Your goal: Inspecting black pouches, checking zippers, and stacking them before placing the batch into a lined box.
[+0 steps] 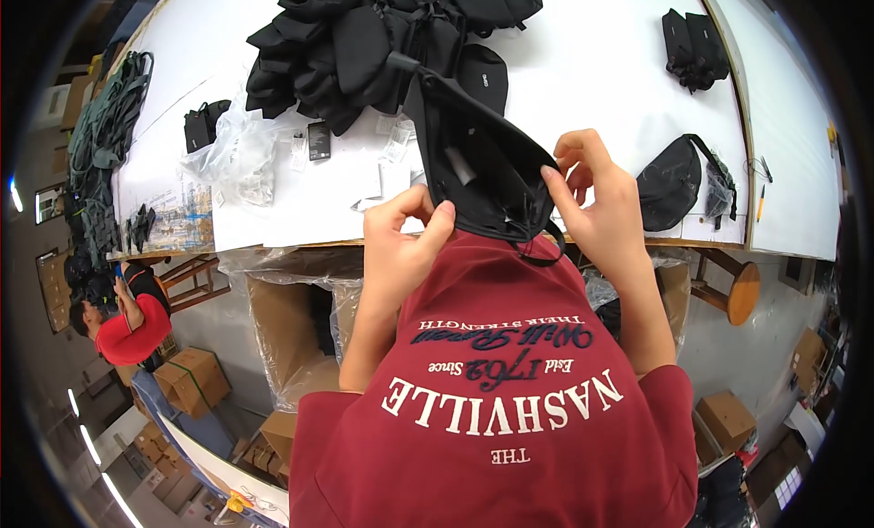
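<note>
A black fabric pouch (482, 155) is spread wide at its mouth between my hands, at the near edge of the table. Inside it a small pale label (461, 167) shows against the dark lining. My left hand (406, 237) pinches the pouch's left rim between thumb and curled fingers. The right rim is gripped by my right hand (596, 196), thumb on the near side, with the other fingers partly hidden. A black cord loop (549, 255) hangs at the pouch's near right corner. Just beyond lies a large heap of similar black pouches (355, 55).
A crumpled clear plastic bag (241, 159), white paper tags (398, 141) and a black tag (319, 140) lie left on the white table (592, 64). To the right are a black bag (671, 182) and an orange pen (760, 203). Cartons (291, 337) stand below; another person (132, 332) is far left.
</note>
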`<act>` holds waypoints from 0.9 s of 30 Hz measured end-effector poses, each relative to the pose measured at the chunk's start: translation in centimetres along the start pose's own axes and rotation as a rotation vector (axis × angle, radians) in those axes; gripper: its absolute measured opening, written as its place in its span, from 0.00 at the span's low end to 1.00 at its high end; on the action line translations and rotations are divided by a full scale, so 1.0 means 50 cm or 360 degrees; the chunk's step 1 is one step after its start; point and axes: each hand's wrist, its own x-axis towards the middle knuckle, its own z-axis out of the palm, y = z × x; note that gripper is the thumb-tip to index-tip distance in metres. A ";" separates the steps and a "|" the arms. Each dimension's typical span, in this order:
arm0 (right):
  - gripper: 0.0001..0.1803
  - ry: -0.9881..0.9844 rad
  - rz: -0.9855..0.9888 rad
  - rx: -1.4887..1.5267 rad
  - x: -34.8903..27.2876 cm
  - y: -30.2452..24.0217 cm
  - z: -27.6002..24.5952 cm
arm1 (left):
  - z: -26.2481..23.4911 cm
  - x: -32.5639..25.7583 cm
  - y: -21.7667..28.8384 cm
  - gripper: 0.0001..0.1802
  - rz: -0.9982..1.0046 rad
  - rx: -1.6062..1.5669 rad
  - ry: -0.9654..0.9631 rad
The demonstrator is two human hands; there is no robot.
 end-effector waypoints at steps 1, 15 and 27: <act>0.04 -0.0004 -0.0086 0.0042 -0.004 0.002 0.005 | 0.004 -0.005 -0.010 0.12 -0.0028 -0.0074 0.0002; 0.05 -0.0259 -0.0251 -0.0402 0.001 -0.011 0.036 | 0.029 -0.010 -0.002 0.09 0.0136 0.0037 -0.0026; 0.05 -0.0180 -0.0054 0.0086 -0.023 0.006 0.052 | 0.030 0.007 -0.060 0.17 0.0349 -0.0507 -0.0030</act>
